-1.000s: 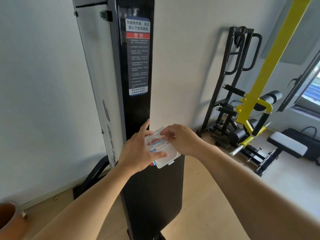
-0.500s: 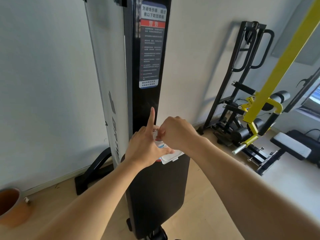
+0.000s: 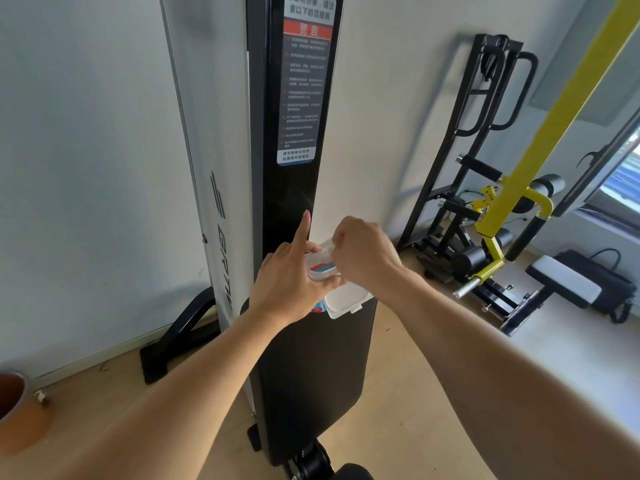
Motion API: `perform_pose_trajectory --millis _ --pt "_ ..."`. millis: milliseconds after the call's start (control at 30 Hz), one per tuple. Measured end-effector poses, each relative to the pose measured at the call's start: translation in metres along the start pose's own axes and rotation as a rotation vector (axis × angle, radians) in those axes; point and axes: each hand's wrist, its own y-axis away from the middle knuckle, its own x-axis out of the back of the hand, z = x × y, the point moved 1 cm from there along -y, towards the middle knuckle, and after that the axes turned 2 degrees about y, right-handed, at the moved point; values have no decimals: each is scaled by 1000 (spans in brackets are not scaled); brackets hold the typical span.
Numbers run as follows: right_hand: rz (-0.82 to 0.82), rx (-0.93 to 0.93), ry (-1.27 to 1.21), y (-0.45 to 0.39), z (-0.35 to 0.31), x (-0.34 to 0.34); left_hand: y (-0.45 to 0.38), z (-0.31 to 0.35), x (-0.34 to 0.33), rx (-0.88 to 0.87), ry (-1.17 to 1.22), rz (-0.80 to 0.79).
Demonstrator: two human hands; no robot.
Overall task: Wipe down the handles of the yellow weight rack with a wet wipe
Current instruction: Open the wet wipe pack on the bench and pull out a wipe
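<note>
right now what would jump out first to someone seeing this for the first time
Dead centre, two bare hands work a small white plastic wet-wipe pack with its flip lid open: the left hand holds it with the index finger pointing up, while the right hand pinches at its opening. Behind them stands a tall glossy black panel bearing a red-banded warning sticker. To the right, the bright yellow weight rack slants across the room.

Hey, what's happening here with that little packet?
A person is getting a wet wipe out. Their left hand holds a pack of wipes with its white lid flipped open, while the right hand pinches at the opening on top. The yellow weight rack stands untouched across the room on the right; no wiping has begun.
</note>
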Motion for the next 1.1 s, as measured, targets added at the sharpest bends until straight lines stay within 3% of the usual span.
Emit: perform_pose_trajectory --millis 67,267,367,533,867,1100 --pt "7 -54 -153 -4 13 7 0 -3 -2 -18 -40 19" --pt "37 -229 -287 -11 44 -4 1 -4 -5 -41 -131 20" --pt "112 -118 -260 -8 46 -11 0 -4 -5 -47 -116 25" --pt "125 398 92 -5 45 -10 1 1 -1 -17 -61 -3" --pt "-57 306 174 -3 32 4 2 2 1 6 -46 -33" --pt "-178 358 299 -25 22 3 1 3 3 -12 -66 -53"
